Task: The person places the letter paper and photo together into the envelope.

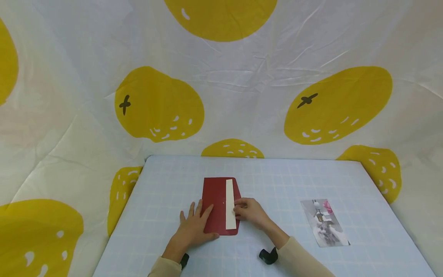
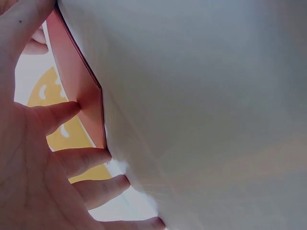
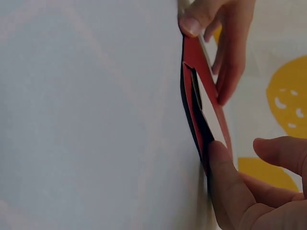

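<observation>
Across checked surface (image 1: 270, 181), bracing red envelope (image 1: 214, 192) with splayed left hand (image 1: 194, 226). Curling right hand (image 1: 253, 211) at its flap (image 1: 236, 190), perhaps pinching, unclear which; ideally avoiding creases.

- envelope (image 1: 214, 209) is rocking red
- strip (image 1: 230, 207) is going off-white
- tablecloth (image 1: 273, 179) is sporting pale-blue checks
- photo (image 1: 325, 223) is mixing grey, pink
- white backdrop (image 1: 242, 104) is flaunting yellow fruit

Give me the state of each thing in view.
Red envelope: laid down, a gap showing between layers in the right wrist view.
White strip: lengthwise along the envelope's right side; can't tell if stuck.
Left grip: fingers spread, touching the envelope's left side.
Right grip: fingers bent, holding the envelope's right edge.
Picture card: picture side up, lying apart.
Checked cloth: spread out.
Backdrop: hanging, creased.
Black devices: at the wrists.
</observation>
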The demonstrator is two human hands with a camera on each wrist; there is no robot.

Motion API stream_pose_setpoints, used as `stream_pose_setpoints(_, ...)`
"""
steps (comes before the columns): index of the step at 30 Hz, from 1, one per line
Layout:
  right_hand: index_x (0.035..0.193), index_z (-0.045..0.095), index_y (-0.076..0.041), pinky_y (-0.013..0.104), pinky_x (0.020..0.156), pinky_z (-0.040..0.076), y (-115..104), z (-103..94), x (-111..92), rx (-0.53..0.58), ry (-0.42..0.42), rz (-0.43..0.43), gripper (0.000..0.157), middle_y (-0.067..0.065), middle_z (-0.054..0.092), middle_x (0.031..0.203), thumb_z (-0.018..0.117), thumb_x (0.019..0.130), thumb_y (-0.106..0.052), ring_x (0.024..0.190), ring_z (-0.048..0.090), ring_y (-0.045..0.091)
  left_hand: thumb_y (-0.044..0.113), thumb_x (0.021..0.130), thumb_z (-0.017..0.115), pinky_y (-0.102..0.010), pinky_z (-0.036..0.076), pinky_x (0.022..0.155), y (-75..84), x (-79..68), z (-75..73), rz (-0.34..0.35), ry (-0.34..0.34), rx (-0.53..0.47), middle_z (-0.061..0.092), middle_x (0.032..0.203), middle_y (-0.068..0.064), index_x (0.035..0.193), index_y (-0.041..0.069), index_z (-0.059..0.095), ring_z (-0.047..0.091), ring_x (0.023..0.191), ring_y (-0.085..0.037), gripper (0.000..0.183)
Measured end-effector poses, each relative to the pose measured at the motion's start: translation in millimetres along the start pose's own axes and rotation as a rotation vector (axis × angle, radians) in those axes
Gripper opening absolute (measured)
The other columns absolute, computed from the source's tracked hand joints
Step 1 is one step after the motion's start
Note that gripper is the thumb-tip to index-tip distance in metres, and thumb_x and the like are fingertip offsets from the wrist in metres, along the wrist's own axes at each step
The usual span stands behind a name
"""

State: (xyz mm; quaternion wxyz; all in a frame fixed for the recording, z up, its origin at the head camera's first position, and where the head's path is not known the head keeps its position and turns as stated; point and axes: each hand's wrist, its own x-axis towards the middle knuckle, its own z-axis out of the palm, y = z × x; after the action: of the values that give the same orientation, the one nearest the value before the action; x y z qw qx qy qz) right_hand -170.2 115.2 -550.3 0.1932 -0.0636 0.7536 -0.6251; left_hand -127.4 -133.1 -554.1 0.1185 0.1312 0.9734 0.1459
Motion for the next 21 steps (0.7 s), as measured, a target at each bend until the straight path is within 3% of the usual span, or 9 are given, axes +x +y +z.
stream_pose_setpoints(9, 0.121, 0.059, 0.014, 0.04, 0.076, 0.059, 1.8, 5.3, -22.5, 0.007, -0.042, -0.002, 0.034, 0.019, 0.068, 0.104, 0.066, 0.095, -0.006, 0.088, 0.07, 0.03, 0.064, 0.073, 0.078, -0.078, 0.017, 0.104, 2.0, -1.3, -3.3, 0.003, 0.006, -0.008, 0.025, 0.16, -0.021, 0.154, 0.018, 0.038, 0.019, 0.143, -0.05, 0.101)
stream_pose_setpoints(21, 0.118, 0.061, 0.014, 0.033, 0.073, 0.059, 1.0, 13.7, -32.2, -0.035, -0.047, -0.046, 0.031, 0.017, 0.068, 0.097, 0.067, 0.092, -0.002, 0.085, 0.07, 0.027, 0.064, 0.073, 0.078, -0.079, 0.017, 0.103, 3.5, -1.1, -3.5, 0.002, 0.007, 0.004, 0.026, 0.159, -0.022, 0.154, 0.018, 0.038, 0.02, 0.143, -0.051, 0.102)
